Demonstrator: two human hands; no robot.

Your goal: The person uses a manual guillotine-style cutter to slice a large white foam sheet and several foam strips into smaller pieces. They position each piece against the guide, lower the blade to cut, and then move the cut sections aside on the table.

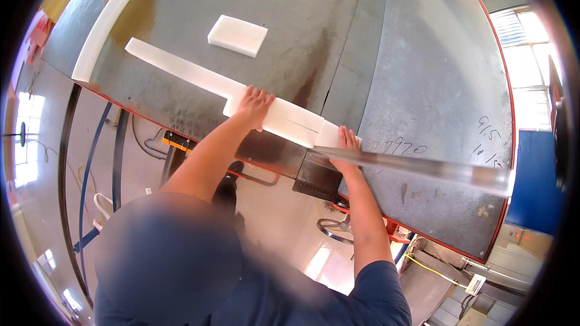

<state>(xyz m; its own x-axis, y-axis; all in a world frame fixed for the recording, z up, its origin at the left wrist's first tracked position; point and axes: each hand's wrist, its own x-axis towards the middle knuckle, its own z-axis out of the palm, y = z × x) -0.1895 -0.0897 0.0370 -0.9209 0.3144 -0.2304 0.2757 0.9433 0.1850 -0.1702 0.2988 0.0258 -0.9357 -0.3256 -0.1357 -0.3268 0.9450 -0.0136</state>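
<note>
A long white stepped strip (pixel 181 69) lies slantwise on the grey metal table (pixel 423 54), narrow at its far left and wider near me. My left hand (pixel 254 105) presses flat on the wide part, fingers over its far edge. My right hand (pixel 347 143) rests on the strip's near right end (pixel 329 134), at the table's edge. A long shiny metal bar (pixel 423 168) runs from beside my right hand out to the right across the table.
A small white rectangular block (pixel 237 35) lies farther back on the table. A long white curved strip (pixel 99 30) follows the table's left rim. A dark metal fixture (pixel 317 176) hangs at the red-trimmed near edge. Below are floor, cables and a yellow cord (pixel 432 267).
</note>
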